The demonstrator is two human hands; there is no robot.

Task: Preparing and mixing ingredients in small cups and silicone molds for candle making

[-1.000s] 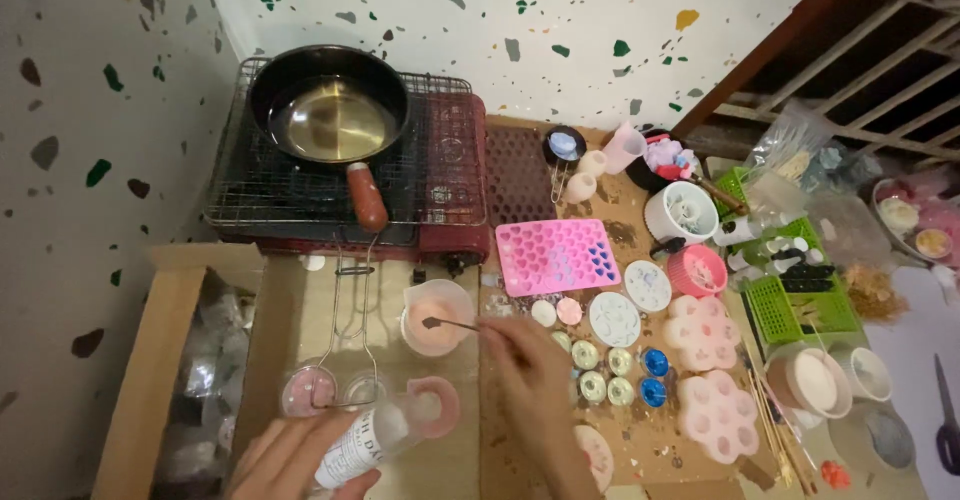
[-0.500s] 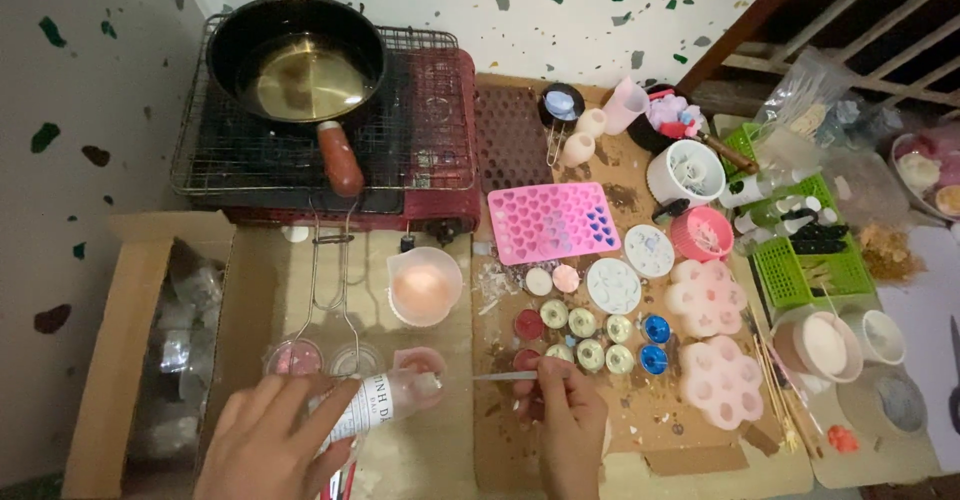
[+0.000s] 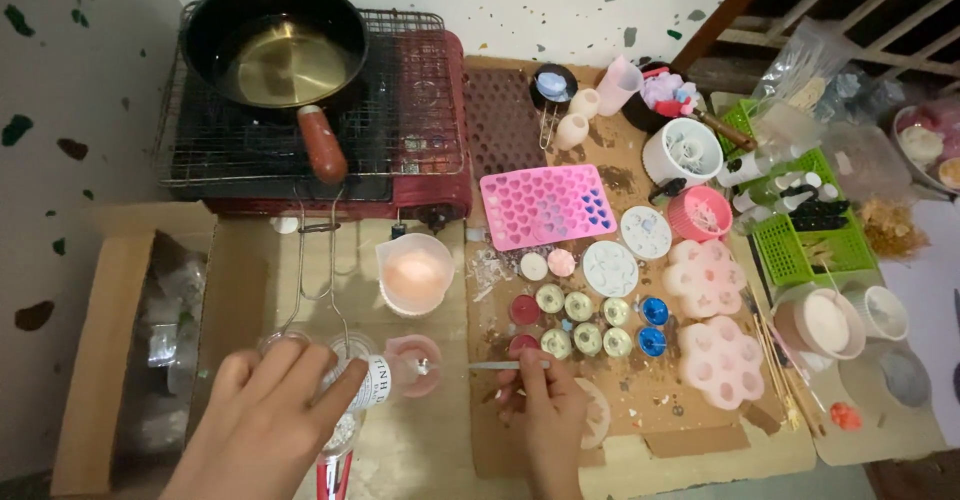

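Left hand (image 3: 265, 415), at 7 o'clock, fingers clamped round a clear bottle (image 3: 385, 378) tipped on its side, neck over a small pink cup (image 3: 418, 360). Right hand (image 3: 545, 410), at 6 o'clock, fingers pinched on a thin stick (image 3: 495, 365) whose tip reaches the cup's rim. A beaker (image 3: 413, 272) of pink liquid stands at 12 o'clock of the cup; a pan (image 3: 270, 45) lies at 11 o'clock.
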